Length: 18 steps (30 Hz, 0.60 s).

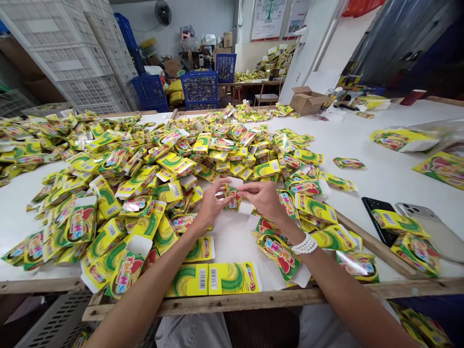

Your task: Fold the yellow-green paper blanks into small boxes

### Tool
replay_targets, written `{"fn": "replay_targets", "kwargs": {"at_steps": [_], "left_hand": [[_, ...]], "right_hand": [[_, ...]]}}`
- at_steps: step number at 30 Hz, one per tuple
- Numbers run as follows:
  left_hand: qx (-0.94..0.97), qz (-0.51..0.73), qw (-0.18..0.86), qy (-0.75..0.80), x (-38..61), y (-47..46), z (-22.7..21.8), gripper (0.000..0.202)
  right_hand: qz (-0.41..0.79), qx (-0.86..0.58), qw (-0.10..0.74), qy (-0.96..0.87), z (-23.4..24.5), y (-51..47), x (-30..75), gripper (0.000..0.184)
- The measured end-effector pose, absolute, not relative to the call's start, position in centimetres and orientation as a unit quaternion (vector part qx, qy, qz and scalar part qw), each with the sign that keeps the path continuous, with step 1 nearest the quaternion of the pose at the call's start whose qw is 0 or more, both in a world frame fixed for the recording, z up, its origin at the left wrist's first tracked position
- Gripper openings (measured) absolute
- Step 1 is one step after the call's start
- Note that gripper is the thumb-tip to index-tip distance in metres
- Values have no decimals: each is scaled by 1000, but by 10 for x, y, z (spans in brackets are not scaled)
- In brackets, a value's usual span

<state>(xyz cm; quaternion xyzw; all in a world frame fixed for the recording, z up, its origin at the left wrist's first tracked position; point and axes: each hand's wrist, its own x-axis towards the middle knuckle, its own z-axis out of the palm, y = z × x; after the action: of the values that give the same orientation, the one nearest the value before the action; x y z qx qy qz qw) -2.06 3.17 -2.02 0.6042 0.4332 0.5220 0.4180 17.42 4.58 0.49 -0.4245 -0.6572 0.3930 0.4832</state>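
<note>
Between my two hands, above the white table [239, 241], is a small yellow and green candy box [232, 202] with its white end flap [235, 182] raised. My left hand [214, 200] grips the box's left side, thumb at the front. At the box's upper right, my right hand [261, 197] has its fingers pinched near the flap; a white bracelet [305, 243] circles that wrist. A pile of similar boxes [177, 164] spreads behind and to the left of my hands. Two flat boxes [213, 279] lie end to end at the table's front edge.
Two phones [416, 217] lie at the right, with boxes on top, beyond a wooden strip [373, 244]. A cardboard carton [308, 100] stands at the far side. Blue crates [199, 89] and stacked white crates [68, 53] are behind the table.
</note>
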Motion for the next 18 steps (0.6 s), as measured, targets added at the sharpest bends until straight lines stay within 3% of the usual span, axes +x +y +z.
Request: {"fn": "replay_targets", "kwargs": {"at_steps": [7, 12, 14, 18], "left_hand": [[622, 483, 444, 427, -26, 35, -20, 42], [659, 460, 463, 374, -30, 37, -16, 28], [670, 463, 458, 356, -28, 34, -15, 21], [634, 501, 470, 356, -19, 28, -17, 38]], "right_hand": [[401, -417, 479, -660, 8, 49, 177, 21], [413, -395, 521, -634, 19, 44, 176, 41], [403, -406, 525, -631, 20, 42, 174, 40], [388, -444, 504, -631, 18, 41, 173, 28]]}}
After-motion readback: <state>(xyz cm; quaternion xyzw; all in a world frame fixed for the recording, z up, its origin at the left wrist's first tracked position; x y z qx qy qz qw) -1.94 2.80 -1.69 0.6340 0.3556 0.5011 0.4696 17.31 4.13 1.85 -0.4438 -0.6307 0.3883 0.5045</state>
